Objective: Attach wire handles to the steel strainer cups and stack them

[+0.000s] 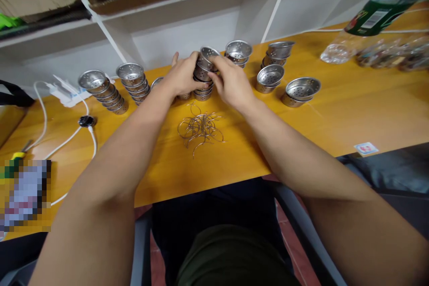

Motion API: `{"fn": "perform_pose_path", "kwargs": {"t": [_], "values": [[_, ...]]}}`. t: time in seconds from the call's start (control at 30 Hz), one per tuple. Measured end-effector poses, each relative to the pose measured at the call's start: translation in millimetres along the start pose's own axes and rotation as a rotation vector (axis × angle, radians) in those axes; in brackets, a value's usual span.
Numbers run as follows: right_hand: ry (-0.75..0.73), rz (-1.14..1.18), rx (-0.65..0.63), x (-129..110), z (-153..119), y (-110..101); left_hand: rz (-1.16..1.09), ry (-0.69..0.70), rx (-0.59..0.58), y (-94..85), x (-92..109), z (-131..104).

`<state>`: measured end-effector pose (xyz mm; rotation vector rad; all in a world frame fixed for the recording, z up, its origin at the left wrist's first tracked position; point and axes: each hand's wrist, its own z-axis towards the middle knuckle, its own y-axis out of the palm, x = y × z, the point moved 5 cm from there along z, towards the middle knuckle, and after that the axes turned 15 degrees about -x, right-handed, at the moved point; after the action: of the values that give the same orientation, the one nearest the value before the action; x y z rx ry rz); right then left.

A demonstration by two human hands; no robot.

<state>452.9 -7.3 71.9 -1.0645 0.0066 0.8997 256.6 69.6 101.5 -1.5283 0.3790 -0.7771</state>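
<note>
Between my two hands stands a stack of perforated metal cups (203, 93). My left hand (182, 76) is closed around the stack's left side, thumb across its front. From the right, my right hand (231, 79) pinches an upper cup (207, 58), which sits tilted at the top. Part of another cup (157, 82) shows behind my left wrist, mostly hidden. On the table just in front of the stack lies a tangled heap of thin curved metal wires (201, 128).
More cup stacks stand left (131, 81) and right (302, 90) of my hands. White cables with a power strip (70, 96) and a screwdriver (15, 161) lie at left. A plastic bottle (372, 20) lies at back right. White shelving (187, 22) rises behind the table.
</note>
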Motion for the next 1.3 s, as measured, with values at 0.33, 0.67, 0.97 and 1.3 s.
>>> {"fn": "perform_pose_path", "kwargs": {"t": [0.33, 0.67, 0.97, 1.3], "values": [[-0.011, 0.019, -0.098, -3.6, 2.9, -3.5, -0.086, 0.015, 0.062, -0.2, 9.2, -12.8], [0.066, -0.067, -0.082, 4.6, 8.1, 4.0, -0.152, 0.203, 0.174, 19.1, -17.8, 3.7], [0.059, -0.067, -0.090, 7.4, 11.8, 4.3, -0.181, 0.218, 0.188, 25.6, -16.6, 2.3], [0.085, -0.057, 0.006, -7.3, -1.5, -5.2, -0.239, 0.232, 0.232, 20.5, -13.4, 0.9]]}}
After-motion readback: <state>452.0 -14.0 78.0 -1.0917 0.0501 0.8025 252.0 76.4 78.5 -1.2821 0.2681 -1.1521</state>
